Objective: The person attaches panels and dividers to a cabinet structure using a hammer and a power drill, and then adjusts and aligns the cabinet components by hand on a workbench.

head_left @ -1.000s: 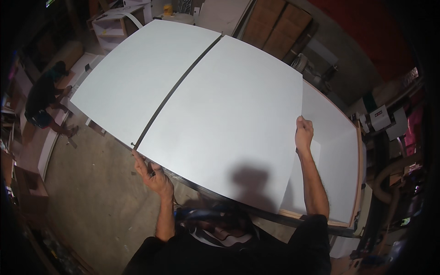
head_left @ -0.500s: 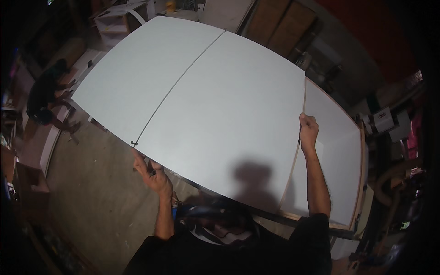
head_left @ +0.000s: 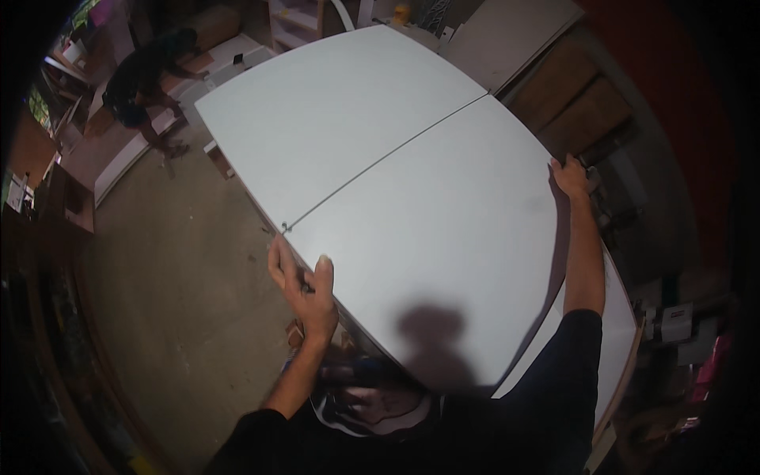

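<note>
Concrete floor [head_left: 182, 301] at 8 o'clock, workshop clutter and another person [head_left: 138, 75] crouched up at 10. Big white panel [head_left: 443, 253] fills the centre, plain and matte, butted against a second panel [head_left: 332, 119]. Left hand [head_left: 305, 285] curled over its near edge, right hand [head_left: 570, 176] gripping the 2 o'clock edge.

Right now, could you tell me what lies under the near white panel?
Another white board shows at the near white panel's right edge; what else supports it is covered.

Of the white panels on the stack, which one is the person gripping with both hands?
The nearer white panel, on this side of the seam: the left hand grips its left edge, the right hand its right edge. The farther white panel goes untouched.
</note>
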{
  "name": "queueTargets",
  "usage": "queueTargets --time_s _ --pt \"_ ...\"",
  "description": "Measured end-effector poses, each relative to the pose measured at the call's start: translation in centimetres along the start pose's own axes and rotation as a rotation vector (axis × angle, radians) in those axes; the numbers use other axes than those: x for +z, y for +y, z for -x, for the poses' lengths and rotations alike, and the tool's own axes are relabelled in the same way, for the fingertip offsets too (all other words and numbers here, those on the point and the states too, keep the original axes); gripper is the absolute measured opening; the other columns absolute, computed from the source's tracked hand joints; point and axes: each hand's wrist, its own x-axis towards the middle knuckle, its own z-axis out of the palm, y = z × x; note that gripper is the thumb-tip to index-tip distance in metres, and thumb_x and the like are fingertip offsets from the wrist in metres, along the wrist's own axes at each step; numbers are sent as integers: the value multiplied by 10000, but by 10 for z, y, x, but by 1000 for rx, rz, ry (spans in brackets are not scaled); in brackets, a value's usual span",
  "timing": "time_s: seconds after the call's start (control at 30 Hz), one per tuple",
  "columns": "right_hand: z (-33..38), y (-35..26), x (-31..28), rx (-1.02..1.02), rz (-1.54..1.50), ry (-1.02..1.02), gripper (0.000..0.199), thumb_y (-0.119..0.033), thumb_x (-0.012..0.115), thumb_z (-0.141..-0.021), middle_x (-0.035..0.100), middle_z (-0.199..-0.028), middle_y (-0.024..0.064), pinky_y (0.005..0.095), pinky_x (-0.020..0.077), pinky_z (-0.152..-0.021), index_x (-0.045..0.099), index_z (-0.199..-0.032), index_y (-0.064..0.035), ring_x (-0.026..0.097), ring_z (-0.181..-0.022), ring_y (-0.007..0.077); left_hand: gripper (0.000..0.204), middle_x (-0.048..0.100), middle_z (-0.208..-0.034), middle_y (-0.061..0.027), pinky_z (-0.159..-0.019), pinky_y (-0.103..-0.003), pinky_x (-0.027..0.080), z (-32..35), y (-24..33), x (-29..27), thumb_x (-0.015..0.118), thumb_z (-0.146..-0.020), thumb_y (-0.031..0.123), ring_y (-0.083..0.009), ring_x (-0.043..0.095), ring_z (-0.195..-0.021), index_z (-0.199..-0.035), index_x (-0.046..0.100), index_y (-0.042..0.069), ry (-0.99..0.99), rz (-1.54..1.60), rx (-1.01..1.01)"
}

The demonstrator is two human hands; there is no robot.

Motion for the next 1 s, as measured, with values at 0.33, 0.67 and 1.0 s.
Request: queueTargets --time_s 0.33,0.67,1.0 --pt "-111 -124 100 -248 -339 -49 688 -630 449 -1015 667 -1315 242 488 451 -1084 688 -1299 -50 594 -1270 433 834 257 -1670 -250 -1226 -415 273 6 -23 -2 558 -984 295 -316 329 -1515 -1612 177 -100 71 59 70" --pt "-118 -90 93 -93 -180 -59 880 -782 423 -942 660 -1325 259 497 432 -1102 683 -1293 -17 578 -1284 450 798 219 -1661 -339 -1265 -455 143 -1 -23 1 616 -967 228 -401 161 -1580 -1559 253 -165 35 278 108" --pt "-122 -85 106 -168 -163 -7 839 -736 391 -987 658 -1312 276 503 431 -1095 667 -1301 -9 572 -1280 469 803 193 -1673 -328 -1264 -441 153 1 -22 -5 594 -967 206 -381 159 -1585 -1576 215 -154 4 348 20"
